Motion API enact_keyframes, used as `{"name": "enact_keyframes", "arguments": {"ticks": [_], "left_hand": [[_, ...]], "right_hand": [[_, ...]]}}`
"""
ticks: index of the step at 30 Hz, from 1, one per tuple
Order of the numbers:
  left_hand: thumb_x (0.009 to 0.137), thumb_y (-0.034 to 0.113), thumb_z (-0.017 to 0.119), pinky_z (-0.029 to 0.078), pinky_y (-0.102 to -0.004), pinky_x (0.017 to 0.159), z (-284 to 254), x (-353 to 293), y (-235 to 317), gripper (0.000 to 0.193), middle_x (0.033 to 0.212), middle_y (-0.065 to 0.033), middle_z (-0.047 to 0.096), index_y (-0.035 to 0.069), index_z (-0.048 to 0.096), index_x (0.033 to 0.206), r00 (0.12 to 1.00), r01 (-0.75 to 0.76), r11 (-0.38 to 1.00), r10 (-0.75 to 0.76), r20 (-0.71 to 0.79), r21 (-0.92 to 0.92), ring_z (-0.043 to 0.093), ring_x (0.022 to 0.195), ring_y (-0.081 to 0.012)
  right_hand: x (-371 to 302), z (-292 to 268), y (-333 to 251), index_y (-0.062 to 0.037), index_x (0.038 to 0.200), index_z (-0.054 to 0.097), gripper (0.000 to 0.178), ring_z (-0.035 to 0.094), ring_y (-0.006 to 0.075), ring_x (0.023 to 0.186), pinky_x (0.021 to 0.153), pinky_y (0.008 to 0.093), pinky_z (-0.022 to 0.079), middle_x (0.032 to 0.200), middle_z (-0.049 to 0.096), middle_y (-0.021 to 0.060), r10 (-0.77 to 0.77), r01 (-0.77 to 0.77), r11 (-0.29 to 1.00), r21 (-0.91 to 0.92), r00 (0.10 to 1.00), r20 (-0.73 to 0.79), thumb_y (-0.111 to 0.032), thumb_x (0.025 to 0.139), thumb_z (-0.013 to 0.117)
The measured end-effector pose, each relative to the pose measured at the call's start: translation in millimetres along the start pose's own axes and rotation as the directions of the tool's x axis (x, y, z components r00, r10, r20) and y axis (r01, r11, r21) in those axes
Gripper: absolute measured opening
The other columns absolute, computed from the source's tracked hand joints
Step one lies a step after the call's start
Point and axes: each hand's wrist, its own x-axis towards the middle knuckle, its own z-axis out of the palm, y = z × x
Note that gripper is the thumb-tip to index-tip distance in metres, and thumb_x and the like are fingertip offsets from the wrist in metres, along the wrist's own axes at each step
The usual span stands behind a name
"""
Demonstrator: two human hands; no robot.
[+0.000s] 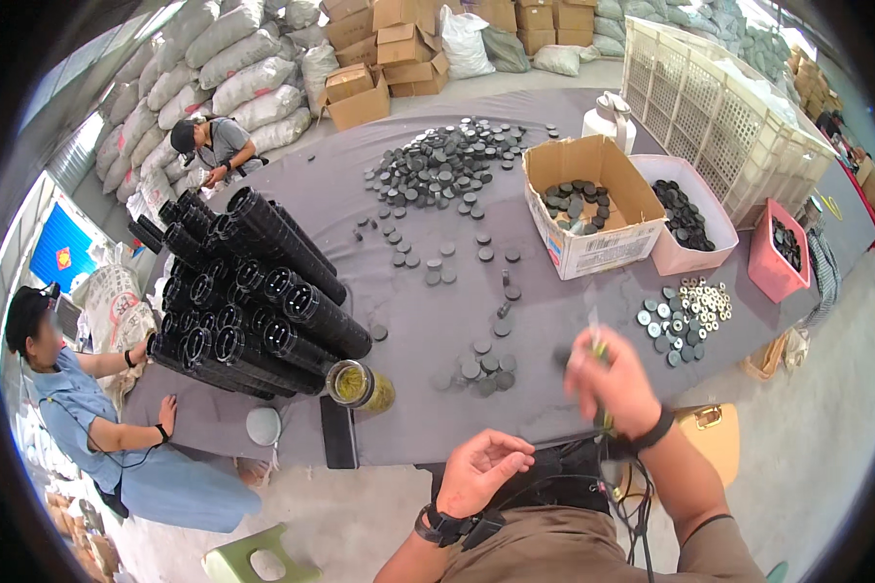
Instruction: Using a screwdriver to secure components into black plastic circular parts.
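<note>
While the right hand's grip (617,384) clasps a blurred tool (604,420), left grip (478,476) unclear, grey tablecloth (408,389) beneath, sacks (253,87) stacked behind.

Left of your left hand (481,473), a stack of black tubes (262,291) lies on the table (413,418), beside a jar (379,392) (something yellow inside, too small to make out). Further left, a person in blue (97,428) is at the edge. Beyond your right hand (614,387) you have a white jug (603,121) and white crates (695,92); near its wrist, a yellow stool (721,449). Far ahead of both hands, cardboard boxes (408,49) and sacks (248,87) are piled.
</note>
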Motion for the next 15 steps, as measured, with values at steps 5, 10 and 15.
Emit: {"name": "enact_keyframes", "arguments": {"ticks": [5,10,15], "left_hand": [[0.098,0.011,0.068,0.056,-0.0294,0.087,-6.1,10.8,-9.0,0.019,0.112,-0.0108,0.070,-0.002,0.064,0.111,0.993,0.006,0.988,0.013,-0.121,0.155,0.068,0.100,-0.0149],[0.085,0.006,0.075,0.055,-0.0308,0.080,-34.4,32.7,-19.1,0.027,0.104,-0.0117,0.071,0.001,0.068,0.110,0.910,-0.067,0.573,0.371,-0.185,0.817,0.069,0.089,-0.0234],[0.076,0.002,0.076,0.049,-0.0418,0.093,-60.7,63.1,-8.0,0.035,0.111,-0.0143,0.065,0.003,0.068,0.110,0.764,0.007,0.217,0.629,-0.145,0.976,0.058,0.109,-0.0351]], "right_hand": [[41.0,-4.1,-38.3,-0.0012,0.138,0.047,0.041,0.051,0.0099,0.043,0.042,0.0268,0.049,0.108,0.072,0.0158,-0.194,0.231,0.950,0.208,0.964,-0.183,-0.017,0.102,0.059],[2.9,-0.7,-1.7,0.0009,0.136,0.052,0.038,0.054,0.0098,0.044,0.042,0.0256,0.049,0.095,0.072,0.0145,-0.047,0.049,0.990,0.132,0.999,-0.016,-0.009,0.099,0.059],[-36.7,-2.8,44.0,0.0026,0.131,0.054,0.034,0.054,0.0102,0.044,0.043,0.0248,0.049,0.090,0.071,0.0148,0.066,-0.067,0.990,0.124,0.998,0.013,-0.007,0.099,0.059]]}}
